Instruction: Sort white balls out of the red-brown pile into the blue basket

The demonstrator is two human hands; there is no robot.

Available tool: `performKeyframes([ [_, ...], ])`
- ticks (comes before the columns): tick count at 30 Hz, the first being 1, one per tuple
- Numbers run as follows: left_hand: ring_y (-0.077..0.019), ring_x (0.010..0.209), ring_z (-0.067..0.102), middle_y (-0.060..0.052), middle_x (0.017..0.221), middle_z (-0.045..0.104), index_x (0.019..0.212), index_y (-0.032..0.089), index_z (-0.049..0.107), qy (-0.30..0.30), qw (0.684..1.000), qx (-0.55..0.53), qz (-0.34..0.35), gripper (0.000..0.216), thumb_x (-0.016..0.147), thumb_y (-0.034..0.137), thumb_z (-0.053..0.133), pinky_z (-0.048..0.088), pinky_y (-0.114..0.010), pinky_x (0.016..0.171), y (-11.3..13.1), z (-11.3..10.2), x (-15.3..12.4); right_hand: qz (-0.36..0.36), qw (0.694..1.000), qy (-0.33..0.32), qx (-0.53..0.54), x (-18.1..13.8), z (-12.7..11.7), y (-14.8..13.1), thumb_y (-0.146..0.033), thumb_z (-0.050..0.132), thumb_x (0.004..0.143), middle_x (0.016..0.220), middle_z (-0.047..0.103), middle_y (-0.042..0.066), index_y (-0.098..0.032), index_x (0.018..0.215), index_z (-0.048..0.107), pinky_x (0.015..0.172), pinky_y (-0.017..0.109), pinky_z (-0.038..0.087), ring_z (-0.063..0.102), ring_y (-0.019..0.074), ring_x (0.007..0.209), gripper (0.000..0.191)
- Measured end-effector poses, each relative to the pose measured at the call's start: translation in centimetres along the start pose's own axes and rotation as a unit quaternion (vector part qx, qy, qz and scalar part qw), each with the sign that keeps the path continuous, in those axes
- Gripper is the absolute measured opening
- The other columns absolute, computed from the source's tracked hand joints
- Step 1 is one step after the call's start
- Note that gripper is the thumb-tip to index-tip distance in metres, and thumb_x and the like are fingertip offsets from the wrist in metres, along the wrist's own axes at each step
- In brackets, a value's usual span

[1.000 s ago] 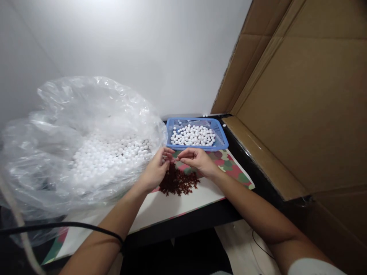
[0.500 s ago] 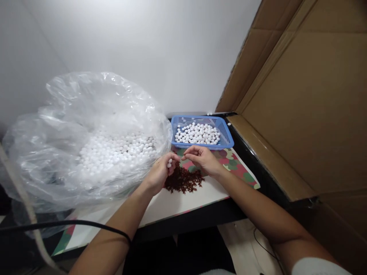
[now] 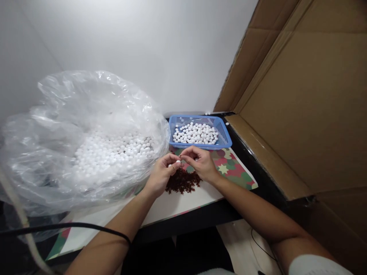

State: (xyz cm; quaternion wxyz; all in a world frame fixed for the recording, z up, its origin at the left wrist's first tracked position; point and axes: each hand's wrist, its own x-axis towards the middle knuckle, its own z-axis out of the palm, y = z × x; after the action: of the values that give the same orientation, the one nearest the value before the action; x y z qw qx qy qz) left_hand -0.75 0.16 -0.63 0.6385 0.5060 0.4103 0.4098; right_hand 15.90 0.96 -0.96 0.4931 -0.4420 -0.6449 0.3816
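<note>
My left hand [image 3: 161, 172] is closed around white balls; one white ball [image 3: 178, 162] shows at the thumb tip, another beside it. My right hand [image 3: 203, 165] meets it fingertip to fingertip, pinching a tiny reddish-brown piece [image 3: 180, 156] at the ball's upper edge. Whether the piece is fixed to the ball cannot be made out. A pale spot shows inside the curled right fingers, too small to name. Just beneath both hands lies a pile of small reddish-brown pieces [image 3: 183, 182], partly covered by them.
Left of my hands bulges a large clear plastic bag [image 3: 86, 95] full of white balls. Behind them stands a blue basket [image 3: 200, 146] holding more balls. A patterned sheet [image 3: 237, 170] covers part of the black table. Cardboard [image 3: 304, 95] walls the right side; a black cable [image 3: 86, 225] crosses my left forearm.
My hands have come together, the right fingertips now meeting the left. A white ball has shifted from the left palm side to the thumb tip. The view has moved slightly.
</note>
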Motion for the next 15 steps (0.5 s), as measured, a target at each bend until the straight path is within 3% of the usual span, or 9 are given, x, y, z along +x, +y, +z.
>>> performKeyframes([
  [5, -0.0131, 0.073, 0.061, -0.001, 0.081, 0.069, 0.087, 0.019, 0.057, 0.016, 0.998, -0.056, 0.004, 0.026, 0.075, 0.035, 0.073, 0.04, -0.024, 0.067, -0.39, -0.12, 0.25, -0.003, 1.0, -0.015, -0.026, 0.04, -0.2, 0.19, -0.039, 0.064, 0.084, 0.068, 0.063, 0.001, -0.019, 0.092, 0.071, 0.053, 0.025, 0.038, 0.049, 0.0123, 0.055, 0.023],
  [15, -0.0084, 0.06, 0.053, 0.003, 0.067, 0.063, 0.081, 0.019, 0.057, 0.028, 0.997, -0.074, 0.011, 0.022, 0.075, 0.032, 0.073, 0.035, -0.021, 0.058, -0.48, -0.07, 0.16, -0.038, 0.997, 0.0, -0.06, -0.03, 0.08, -0.19, -0.032, 0.067, 0.083, 0.057, 0.05, -0.003, -0.018, 0.089, 0.072, 0.051, 0.024, 0.033, 0.04, 0.0104, 0.052, 0.016],
])
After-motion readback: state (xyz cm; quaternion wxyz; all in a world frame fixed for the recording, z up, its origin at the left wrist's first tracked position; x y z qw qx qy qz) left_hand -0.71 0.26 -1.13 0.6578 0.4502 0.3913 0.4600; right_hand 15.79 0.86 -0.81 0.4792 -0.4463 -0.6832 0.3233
